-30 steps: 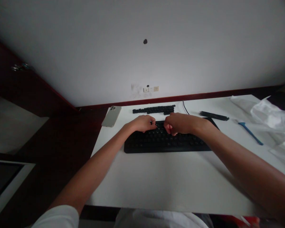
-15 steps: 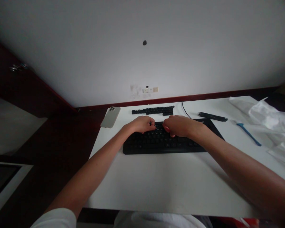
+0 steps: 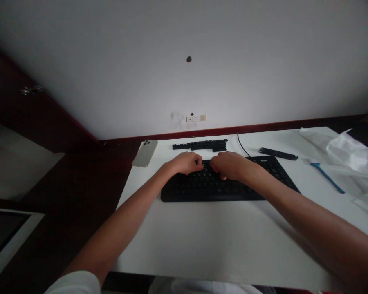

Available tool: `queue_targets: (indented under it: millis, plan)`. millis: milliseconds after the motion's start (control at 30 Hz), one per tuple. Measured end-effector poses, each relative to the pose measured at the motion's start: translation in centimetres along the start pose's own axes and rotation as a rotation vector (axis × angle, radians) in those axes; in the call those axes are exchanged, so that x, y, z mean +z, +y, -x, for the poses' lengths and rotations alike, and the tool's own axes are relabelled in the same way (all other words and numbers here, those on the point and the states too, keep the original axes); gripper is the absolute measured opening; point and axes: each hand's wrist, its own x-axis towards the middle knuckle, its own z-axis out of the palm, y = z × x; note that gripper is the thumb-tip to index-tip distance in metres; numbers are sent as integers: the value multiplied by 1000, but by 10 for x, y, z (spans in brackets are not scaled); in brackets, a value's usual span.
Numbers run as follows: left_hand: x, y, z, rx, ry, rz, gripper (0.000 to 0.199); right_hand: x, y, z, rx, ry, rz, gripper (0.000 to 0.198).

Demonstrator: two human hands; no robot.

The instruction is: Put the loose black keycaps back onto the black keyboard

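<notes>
A black keyboard (image 3: 199,192) lies on the white table with its long side towards me. Over its upper left part, my left hand (image 3: 188,162) is closed, fingertips pinched near the top rows of keys. My right hand (image 3: 228,165) is curled just to the right, its fingertips close to the same rows. Whatever either hand pinches is hidden by the fingers or too small to name. Behind the keyboard, black keycaps (image 3: 202,145) are laid out in rows.
A phone (image 3: 146,153) lies at the table's back left corner. To the right are a dark slim tool (image 3: 278,154), a blue-handled tool (image 3: 327,178) and crumpled white plastic (image 3: 352,153). A black cable (image 3: 243,145) runs back towards the wall.
The whole view has shifted slightly. Both hands stay closed over the same part of the keyboard, with only small movements of the fingers.
</notes>
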Motion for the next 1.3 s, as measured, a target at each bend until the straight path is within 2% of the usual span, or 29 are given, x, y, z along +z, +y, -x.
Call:
queue_targets:
  millis: [267,400,467,567,633,967,1300]
  plan:
    - [0,2,3,-7,8,22,23,6,16,-5,-6,-50,-147,26]
    - [-2,3,4,-5,-6,18,25,7,38,-8,-19,-51,-223,22]
    - [-3,2,4,2,-10,13,25,7,54,-10,-3,48,-204,23]
    - [-2,1,3,23,-16,18,26,7,73,-14,59,313,-165,26]
    - [-1,0,3,34,-19,32,27,10,78,-20,93,431,-165,29]
    - [-1,-1,1,8,-4,26,24,30,72,-44,102,459,-137,29]
    - [-1,-1,3,32,-12,52,26,35,64,-47,-52,469,-168,19]
